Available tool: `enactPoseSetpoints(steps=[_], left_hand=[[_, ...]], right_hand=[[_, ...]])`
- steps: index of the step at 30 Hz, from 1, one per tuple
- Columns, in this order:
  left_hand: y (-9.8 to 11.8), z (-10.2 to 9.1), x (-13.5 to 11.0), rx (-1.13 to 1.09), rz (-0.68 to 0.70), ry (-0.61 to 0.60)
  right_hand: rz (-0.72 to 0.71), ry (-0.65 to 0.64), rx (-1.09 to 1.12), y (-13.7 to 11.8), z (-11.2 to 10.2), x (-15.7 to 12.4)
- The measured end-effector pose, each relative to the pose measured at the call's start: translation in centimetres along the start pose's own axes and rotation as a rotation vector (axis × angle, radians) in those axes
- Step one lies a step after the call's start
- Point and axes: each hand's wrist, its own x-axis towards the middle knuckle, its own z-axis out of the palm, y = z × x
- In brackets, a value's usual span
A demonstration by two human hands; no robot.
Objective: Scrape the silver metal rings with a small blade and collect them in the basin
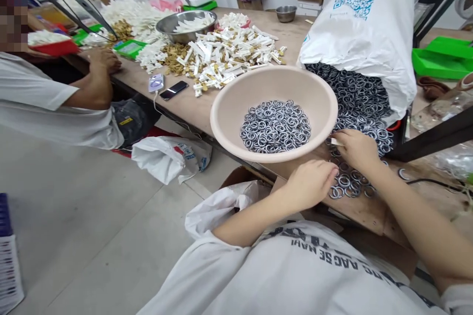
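Observation:
Small grey metal rings lie in a heap inside a wide beige basin. More rings spread over the table under and between my hands. My left hand is closed just below the basin's right side, fingertips pinched by the loose rings; what they hold is hidden. Close to the basin's right rim is my right hand, its fingers also pinched together. A small pale strip shows at those fingers, too small to name. From a tipped white sack, dark rings spill toward my right hand.
White strips with gold-coloured pieces are piled behind the basin, near a steel bowl. A phone lies by the table edge. Another person's arm rests at left. A dark metal bar crosses at right, below green trays.

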Motion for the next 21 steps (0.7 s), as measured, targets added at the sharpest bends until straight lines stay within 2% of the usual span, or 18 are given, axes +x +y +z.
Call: enactPoseSetpoints(steps=[3, 6, 8, 10, 12, 14, 18, 21], left_hand=[[-1.9, 2.0, 1.4, -0.281, -0.21, 0.057], [-2.6, 3.4, 2.7, -0.732, -0.271, 0.122], [-2.2, 3.9, 3.4, -1.023, -0.299, 0.135], [-1.7, 4.0, 3.7, -1.196, -0.35, 0.17], [-1.4, 3.8, 3.8, -1.252, -0.388, 0.197], [-1.3, 3.5, 3.7, -1.261, -0.38, 0.161], [-1.4, 3.3, 3.3, -1.255, -0.33, 0.073], [-1.2, 3.6, 3.2, -1.232, -0.337, 0.027]], right_hand=[[0.114, 0.117, 0.359, -0.4, -1.1, -1.6], [0.183, 0.196, 0.715, -2.6, -2.1, -3.8], [0.236, 0.23, 0.802, -4.2, -2.4, -5.3], [0.291, 0.266, 0.844, -5.3, -2.5, -6.4], [0.362, 0.345, 0.874, -5.8, -2.5, -6.9], [0.389, 0.4, 0.869, -5.8, -2.5, -7.0], [0.237, 0.408, 0.774, -5.9, -2.6, -6.3], [0.196, 0.517, 0.754, -6.5, -2.5, -6.2]])
